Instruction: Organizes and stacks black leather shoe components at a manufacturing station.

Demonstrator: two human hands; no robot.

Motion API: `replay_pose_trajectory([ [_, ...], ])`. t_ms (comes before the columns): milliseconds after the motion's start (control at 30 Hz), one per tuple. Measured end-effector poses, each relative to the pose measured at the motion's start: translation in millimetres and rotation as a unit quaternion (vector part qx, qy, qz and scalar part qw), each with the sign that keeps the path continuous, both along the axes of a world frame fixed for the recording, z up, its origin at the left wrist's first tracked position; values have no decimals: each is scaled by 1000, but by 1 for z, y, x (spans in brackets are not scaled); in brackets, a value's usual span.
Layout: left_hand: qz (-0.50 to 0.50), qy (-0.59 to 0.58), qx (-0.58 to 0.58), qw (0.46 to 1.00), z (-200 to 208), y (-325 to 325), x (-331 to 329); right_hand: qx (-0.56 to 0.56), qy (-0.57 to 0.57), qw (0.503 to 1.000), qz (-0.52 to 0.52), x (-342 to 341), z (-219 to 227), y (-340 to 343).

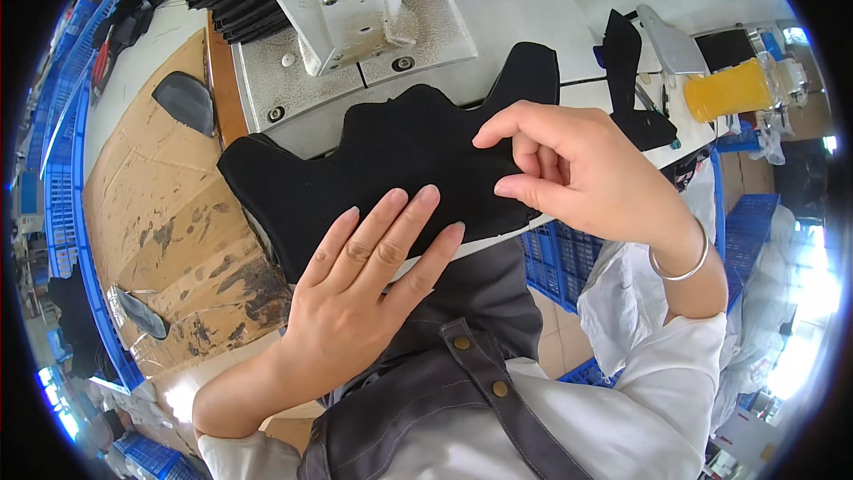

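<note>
A black fabric piece [391, 151] with a wavy, scalloped far edge lies across the front of a white machine bed. My left hand [364, 284] rests on its near edge, fingers stretched out and nothing gripped. Over the right part of the same piece is my right hand [577, 164]. Its index finger and thumb are apart with nothing visible between them, and the other fingers curl inward. Whether the right fingertips touch the fabric I cannot tell.
The white machine head [338, 9] rises beyond the fabric. Stained cardboard [195, 249] covers the left table, carrying a dark curved pad [185, 102]. Another black piece [624, 71] lies at right, near a yellow-filled container [729, 89]. Blue crates [564, 262] stand below.
</note>
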State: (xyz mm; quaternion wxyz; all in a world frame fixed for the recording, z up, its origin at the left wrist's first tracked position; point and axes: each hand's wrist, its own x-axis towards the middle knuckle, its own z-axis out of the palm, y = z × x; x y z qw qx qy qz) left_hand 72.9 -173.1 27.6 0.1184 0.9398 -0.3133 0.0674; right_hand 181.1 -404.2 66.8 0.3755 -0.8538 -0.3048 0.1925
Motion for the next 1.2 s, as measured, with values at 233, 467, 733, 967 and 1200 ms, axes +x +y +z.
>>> replay_pose_trajectory([
  [233,2,0,4,1000,0,0,1,-39,-53,998,1,-6,3,1],
  [467,136,-3,32,990,21,31,-26,-141,-360,922,4,-25,6,3],
  [733,508,-121,15,852,26,198,-76,-138,-383,880,245,-18,2,31],
  [967,660,-34,-47,749,-9,252,-104,-90,-332,905,251,-3,22,41],
  [1200,682,52,-133,717,-6,283,-104,-128,-445,842,278,-13,1,38],
])
